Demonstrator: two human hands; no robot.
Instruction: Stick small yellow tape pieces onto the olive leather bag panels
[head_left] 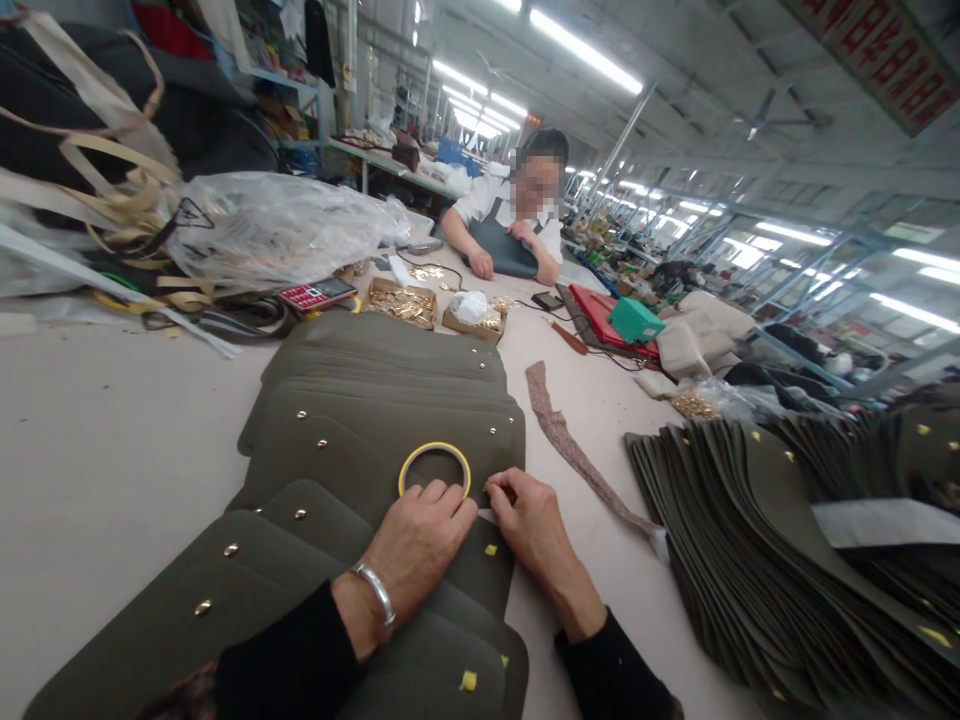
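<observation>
Overlapping dark olive panels (pixel 375 400) with small gold studs are fanned out in front of me, a few bearing yellow tape bits (pixel 469 681). My left hand (pixel 424 535), with a silver bracelet on the wrist, is closed on the near edge of a yellow tape roll (pixel 404 462) above the panels. Just right of it, my right hand (pixel 525 510) pinches at the right edge of a panel, thumb and forefinger together. Whatever lies between those fingertips is too small to make out.
Many olive panels (pixel 697 480) stand fanned at the right. A brown strip (pixel 559 430) lies between the piles. Beyond are boxes of gold hardware (pixel 403 303), a red calculator (pixel 319 293), plastic bags (pixel 277 225) and a green block (pixel 635 320). A person (pixel 469 215) sits across the table.
</observation>
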